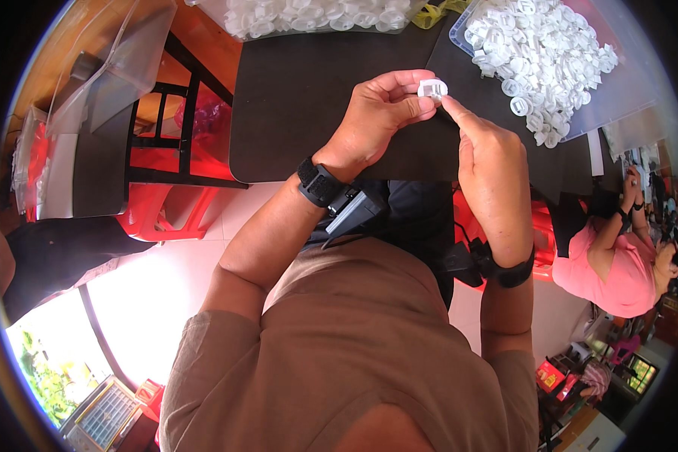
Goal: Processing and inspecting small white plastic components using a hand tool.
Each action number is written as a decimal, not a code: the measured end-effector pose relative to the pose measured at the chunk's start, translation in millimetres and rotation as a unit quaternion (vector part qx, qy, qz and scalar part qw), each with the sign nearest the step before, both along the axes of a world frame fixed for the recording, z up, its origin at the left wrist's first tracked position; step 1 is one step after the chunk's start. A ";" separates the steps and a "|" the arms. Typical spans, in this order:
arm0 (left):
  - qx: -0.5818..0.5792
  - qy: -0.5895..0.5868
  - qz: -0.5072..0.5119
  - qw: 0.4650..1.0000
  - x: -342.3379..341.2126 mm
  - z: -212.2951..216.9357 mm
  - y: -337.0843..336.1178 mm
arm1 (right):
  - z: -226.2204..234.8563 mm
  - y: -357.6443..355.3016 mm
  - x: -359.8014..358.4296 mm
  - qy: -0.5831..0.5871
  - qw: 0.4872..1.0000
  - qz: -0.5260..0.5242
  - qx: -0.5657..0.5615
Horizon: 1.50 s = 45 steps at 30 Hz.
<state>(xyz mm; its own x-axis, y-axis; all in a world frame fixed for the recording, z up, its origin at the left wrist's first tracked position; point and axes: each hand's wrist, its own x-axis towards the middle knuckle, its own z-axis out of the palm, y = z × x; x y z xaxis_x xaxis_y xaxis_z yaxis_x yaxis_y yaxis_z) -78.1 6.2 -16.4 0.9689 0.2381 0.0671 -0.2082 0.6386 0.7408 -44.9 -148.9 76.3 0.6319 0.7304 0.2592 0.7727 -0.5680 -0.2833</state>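
My left hand [380, 113] is closed in a pinch, with thumb and fingers on a small white plastic part [432, 89] that has a round rim and a squarish raised piece. The part is held up over the dark table. My right hand [490, 154] comes in from the right with its index finger stretched out, the tip at the part's lower right edge. I cannot tell whether that fingertip presses on it. The right hand's other fingers are bent and partly hidden, and nothing shows in them.
Many similar white parts are heaped [539, 60] in a clear plastic tray [618, 113] at the far right. Another clear container [316, 30] of white pieces stands at the back. Red plastic stools [166, 211] are beside the dark table [301, 98]. A person in pink [606, 264] sits at the right.
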 end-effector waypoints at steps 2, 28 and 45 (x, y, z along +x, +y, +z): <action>0.007 0.002 0.000 1.000 0.0 0.7 0.1 | 2.4 -1.7 4.0 0.003 1.000 0.005 0.005; -0.054 -0.006 -0.014 0.998 2.3 5.5 2.5 | -2.1 -18.4 1.3 -0.026 0.994 -0.009 0.103; 0.022 -0.044 0.031 0.998 4.2 -0.1 -0.7 | 0.1 -10.2 1.4 -0.116 0.993 -0.007 0.007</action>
